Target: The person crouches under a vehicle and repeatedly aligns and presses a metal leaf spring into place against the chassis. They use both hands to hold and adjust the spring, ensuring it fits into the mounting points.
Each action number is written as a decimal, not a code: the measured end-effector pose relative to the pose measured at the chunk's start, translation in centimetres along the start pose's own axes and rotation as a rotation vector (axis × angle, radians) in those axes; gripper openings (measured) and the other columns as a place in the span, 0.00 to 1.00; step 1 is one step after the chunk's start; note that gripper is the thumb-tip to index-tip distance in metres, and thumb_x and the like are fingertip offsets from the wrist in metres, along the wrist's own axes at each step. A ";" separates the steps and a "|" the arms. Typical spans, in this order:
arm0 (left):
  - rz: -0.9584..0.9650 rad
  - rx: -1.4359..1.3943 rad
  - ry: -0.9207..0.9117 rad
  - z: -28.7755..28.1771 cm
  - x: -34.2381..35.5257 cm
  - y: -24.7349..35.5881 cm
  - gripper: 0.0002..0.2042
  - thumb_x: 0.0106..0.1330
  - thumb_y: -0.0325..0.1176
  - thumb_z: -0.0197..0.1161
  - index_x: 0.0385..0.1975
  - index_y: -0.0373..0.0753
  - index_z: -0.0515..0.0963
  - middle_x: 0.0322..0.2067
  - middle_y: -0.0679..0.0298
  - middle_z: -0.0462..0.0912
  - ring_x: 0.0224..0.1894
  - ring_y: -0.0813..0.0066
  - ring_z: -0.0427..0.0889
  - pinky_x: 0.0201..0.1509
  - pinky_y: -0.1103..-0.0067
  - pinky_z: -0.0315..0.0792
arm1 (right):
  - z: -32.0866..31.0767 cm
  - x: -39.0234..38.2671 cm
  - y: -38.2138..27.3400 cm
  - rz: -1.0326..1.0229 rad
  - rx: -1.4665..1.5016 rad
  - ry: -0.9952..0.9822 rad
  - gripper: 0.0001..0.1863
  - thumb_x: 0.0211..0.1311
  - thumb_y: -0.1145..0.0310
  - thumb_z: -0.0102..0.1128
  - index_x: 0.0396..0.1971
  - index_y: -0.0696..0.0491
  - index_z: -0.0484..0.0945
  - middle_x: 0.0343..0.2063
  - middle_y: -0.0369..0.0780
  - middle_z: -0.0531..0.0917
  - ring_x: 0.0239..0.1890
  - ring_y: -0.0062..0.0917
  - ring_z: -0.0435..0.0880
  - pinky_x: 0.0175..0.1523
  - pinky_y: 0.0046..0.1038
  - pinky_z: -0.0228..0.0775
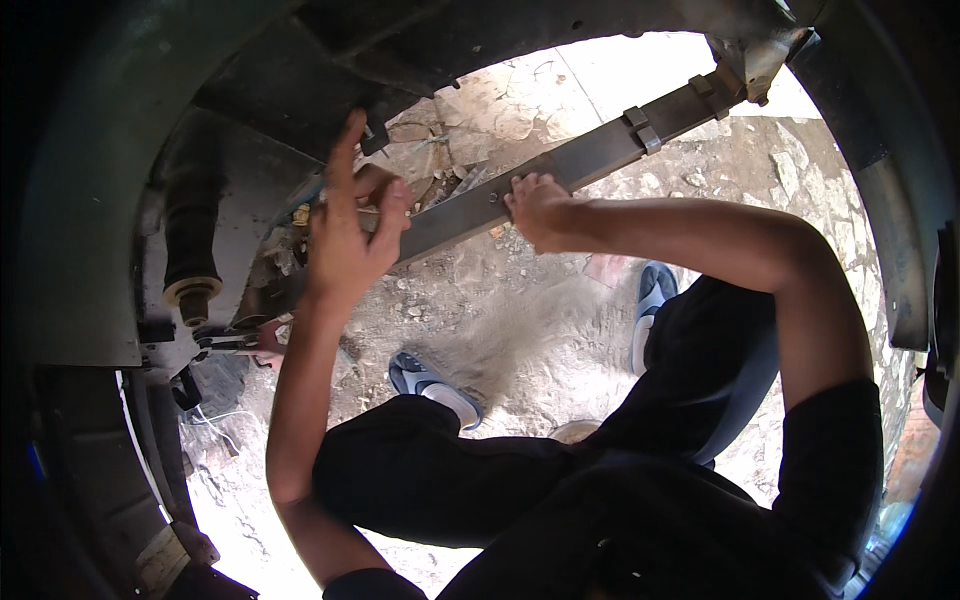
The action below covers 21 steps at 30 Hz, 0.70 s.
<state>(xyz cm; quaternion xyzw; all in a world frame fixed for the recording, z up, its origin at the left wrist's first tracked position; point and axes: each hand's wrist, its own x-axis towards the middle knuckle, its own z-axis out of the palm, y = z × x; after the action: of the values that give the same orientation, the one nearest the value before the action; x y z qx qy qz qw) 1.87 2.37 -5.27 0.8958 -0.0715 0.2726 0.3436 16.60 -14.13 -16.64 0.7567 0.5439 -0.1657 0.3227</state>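
A long dark steel leaf spring [590, 156] runs slantwise under the vehicle's wheel arch, with clamps around its leaves toward the far right end. My right hand [540, 210] grips the spring's near edge, its fingers curled over the top beside a small round bolt head [493, 197]. To the left, my left hand [350, 235] is raised, index finger stretched up toward a small dark bracket [373, 137] under the body. Its thumb stands apart and the other fingers are bent, with nothing visible in them. The spring passes behind this hand.
A black shock absorber or air-spring-like cylinder [192, 240] hangs at the left. Below it are a metal joint and a reddish part [268, 343]. The dark wheel arch [390, 45] curves overhead. Rough stony ground [510, 320] lies beneath, with my sandalled feet on it.
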 end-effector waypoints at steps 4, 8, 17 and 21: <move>-0.011 -0.071 0.024 -0.9 0.7 1.3 0.27 0.71 0.24 0.49 0.67 0.32 0.49 0.22 0.61 0.78 0.21 0.81 0.77 0.29 0.84 0.72 | 0.9 -0.3 0.9 0.030 -0.264 0.277 0.41 0.62 0.57 0.56 0.68 0.65 0.54 0.64 0.56 0.63 0.57 0.43 0.69 0.57 0.44 0.67; 0.010 -0.237 0.059 0.1 0.2 1.2 0.26 0.72 0.24 0.48 0.68 0.33 0.49 0.21 0.60 0.77 0.21 0.81 0.77 0.25 0.84 0.71 | 3.0 0.9 2.4 0.005 -0.207 0.426 0.38 0.61 0.55 0.58 0.66 0.61 0.59 0.59 0.49 0.68 0.59 0.39 0.68 0.57 0.41 0.68; -0.038 -0.432 0.070 1.2 0.6 1.7 0.29 0.70 0.22 0.49 0.69 0.41 0.49 0.20 0.64 0.77 0.18 0.83 0.75 0.24 0.85 0.69 | 4.2 2.0 0.0 0.096 0.379 0.807 0.47 0.58 0.39 0.59 0.66 0.60 0.59 0.65 0.50 0.63 0.70 0.41 0.58 0.72 0.44 0.49; 0.006 -0.435 0.139 2.2 -0.8 1.0 0.29 0.69 0.23 0.52 0.69 0.42 0.52 0.18 0.65 0.77 0.19 0.82 0.77 0.26 0.84 0.71 | 5.0 2.1 -5.7 0.251 0.505 0.858 0.49 0.62 0.36 0.51 0.68 0.62 0.52 0.70 0.50 0.55 0.73 0.40 0.49 0.75 0.44 0.39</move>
<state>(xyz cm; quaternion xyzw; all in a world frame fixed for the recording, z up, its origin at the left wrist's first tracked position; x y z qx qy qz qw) 1.83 0.11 -6.45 0.7796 -0.1076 0.3130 0.5317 12.54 -14.86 -23.38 0.8704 0.4754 0.0737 -0.1050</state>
